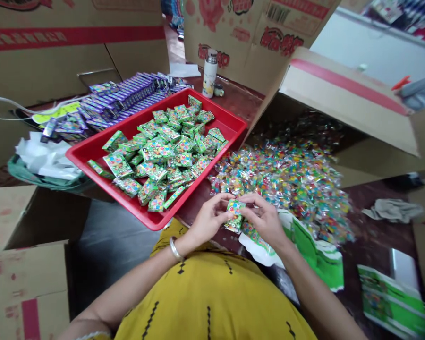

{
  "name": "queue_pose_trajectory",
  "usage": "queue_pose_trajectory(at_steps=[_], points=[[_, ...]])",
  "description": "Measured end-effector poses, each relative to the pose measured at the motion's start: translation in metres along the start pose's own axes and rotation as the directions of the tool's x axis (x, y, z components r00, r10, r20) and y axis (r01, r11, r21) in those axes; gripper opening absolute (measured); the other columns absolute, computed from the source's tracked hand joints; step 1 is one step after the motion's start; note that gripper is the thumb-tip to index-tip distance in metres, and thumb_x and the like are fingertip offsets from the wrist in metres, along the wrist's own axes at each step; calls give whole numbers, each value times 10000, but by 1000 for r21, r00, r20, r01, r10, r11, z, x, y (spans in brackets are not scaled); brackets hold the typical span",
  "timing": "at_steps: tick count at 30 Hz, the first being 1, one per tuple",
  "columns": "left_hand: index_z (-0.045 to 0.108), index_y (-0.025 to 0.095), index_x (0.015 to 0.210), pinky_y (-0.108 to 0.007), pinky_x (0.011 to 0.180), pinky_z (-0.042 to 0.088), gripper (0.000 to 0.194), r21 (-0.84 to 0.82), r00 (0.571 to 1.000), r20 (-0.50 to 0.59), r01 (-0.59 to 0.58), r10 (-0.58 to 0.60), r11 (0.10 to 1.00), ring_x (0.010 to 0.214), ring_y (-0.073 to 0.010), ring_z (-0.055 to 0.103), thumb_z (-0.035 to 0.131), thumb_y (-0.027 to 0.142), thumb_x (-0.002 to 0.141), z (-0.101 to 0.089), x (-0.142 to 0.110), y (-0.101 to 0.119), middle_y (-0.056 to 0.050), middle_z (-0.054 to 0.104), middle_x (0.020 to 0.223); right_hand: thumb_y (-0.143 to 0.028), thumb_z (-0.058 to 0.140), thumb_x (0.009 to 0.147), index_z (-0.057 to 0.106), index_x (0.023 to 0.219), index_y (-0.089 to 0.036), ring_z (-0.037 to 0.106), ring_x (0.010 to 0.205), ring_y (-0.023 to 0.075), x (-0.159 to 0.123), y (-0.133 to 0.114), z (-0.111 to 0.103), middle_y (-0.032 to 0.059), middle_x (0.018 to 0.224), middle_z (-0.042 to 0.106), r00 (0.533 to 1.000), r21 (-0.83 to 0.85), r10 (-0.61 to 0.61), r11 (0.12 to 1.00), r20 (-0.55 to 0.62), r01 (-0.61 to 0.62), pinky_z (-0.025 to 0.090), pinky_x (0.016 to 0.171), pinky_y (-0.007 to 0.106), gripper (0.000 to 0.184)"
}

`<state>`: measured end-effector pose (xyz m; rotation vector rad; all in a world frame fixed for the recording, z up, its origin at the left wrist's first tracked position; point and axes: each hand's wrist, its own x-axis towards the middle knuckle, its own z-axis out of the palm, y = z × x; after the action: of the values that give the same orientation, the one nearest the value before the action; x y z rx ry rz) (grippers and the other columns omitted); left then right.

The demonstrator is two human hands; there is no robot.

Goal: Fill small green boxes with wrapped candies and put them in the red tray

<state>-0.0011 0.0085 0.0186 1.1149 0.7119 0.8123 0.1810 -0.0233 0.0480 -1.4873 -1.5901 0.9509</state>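
Both my hands hold one small green candy box (pixel 235 210) in front of my body. The fingers of my left hand (pixel 212 215) close on its left side, and those of my right hand (pixel 262 217) press its right side and top. More flat green printed card (pixel 257 237) lies under my right hand, on a green and white plastic bag (pixel 318 257). Beyond my hands spreads a heap of clear packets with colourful candies (pixel 283 174). To the left, a red tray (pixel 127 205) holds many green boxes (pixel 157 151) like the one in my hands.
A tipped cardboard carton (pixel 350 89) opens onto the candy heap. Purple boxes (pixel 127 99) lie in rows behind the tray, near a white bottle (pixel 209 73). A green basket (pixel 38 177) with white paper stands left. A grey cloth (pixel 393 210) and green package (pixel 393 297) lie right.
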Motion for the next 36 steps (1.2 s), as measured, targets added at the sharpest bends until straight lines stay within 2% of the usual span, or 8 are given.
queue_pose_trajectory(at_steps=[3,7,11,13,16,21,27,36], points=[[534,179,1142,-238,729,496,368,-13,999,-46,-4,4,1000,880,-156,588,646,159,792,4,0,-2,-46,616,977,-386,803,671,505,1288,-261,479,1262,313,-7,0,-1,115,1367,509,987,-235,-104,963,122,131,463,997,465,697],[528,197,1178,-277,797,511,358,252,994,-40,-86,99,964,944,-172,602,586,142,829,3,4,16,-60,626,1045,-352,788,698,380,1397,-259,389,1357,309,-5,-3,1,121,1454,433,967,-360,-229,897,116,256,330,1124,519,815],[566,198,1187,-349,913,490,329,688,929,-18,-257,370,679,1045,-203,586,560,161,860,-41,31,78,-76,616,1134,-416,813,672,123,1518,-270,368,1378,316,6,-7,-18,140,1539,312,982,-236,-190,953,24,190,443,1041,497,1102],[561,180,1208,-396,928,481,372,842,874,-104,-177,475,510,1045,-231,591,598,168,838,-76,51,113,-87,618,1116,-411,740,762,113,1522,-275,492,1282,292,10,-2,-36,140,1454,445,978,-183,-136,977,-160,106,531,918,445,994],[465,143,1333,-519,974,425,584,952,884,-104,-44,456,303,1092,-300,577,676,193,790,-109,75,140,-110,611,1142,-398,603,873,531,1310,-234,654,1009,249,9,21,-61,99,1150,671,959,-285,-58,958,-278,-24,556,779,364,473],[318,173,1429,-460,1085,356,708,911,851,158,-322,500,259,1271,-298,457,665,324,830,-58,51,77,-150,479,1372,-340,527,917,733,899,-235,663,781,198,-9,53,-68,42,888,715,989,-651,106,744,-105,-149,485,699,295,232],[356,159,1401,-485,971,443,800,881,940,330,-339,84,331,1164,-325,504,699,493,759,33,15,-44,-171,526,1286,-378,504,940,727,1017,-262,597,964,235,-23,40,-41,84,981,640,994,-894,108,442,-32,-76,436,702,287,263],[350,159,1403,-511,1009,371,878,895,970,231,-243,77,373,1204,-346,446,782,413,682,36,17,-62,-169,487,1347,-336,668,833,666,1000,-191,613,902,249,-36,43,-11,92,987,622,975,-851,163,481,-152,-213,441,694,319,222]])
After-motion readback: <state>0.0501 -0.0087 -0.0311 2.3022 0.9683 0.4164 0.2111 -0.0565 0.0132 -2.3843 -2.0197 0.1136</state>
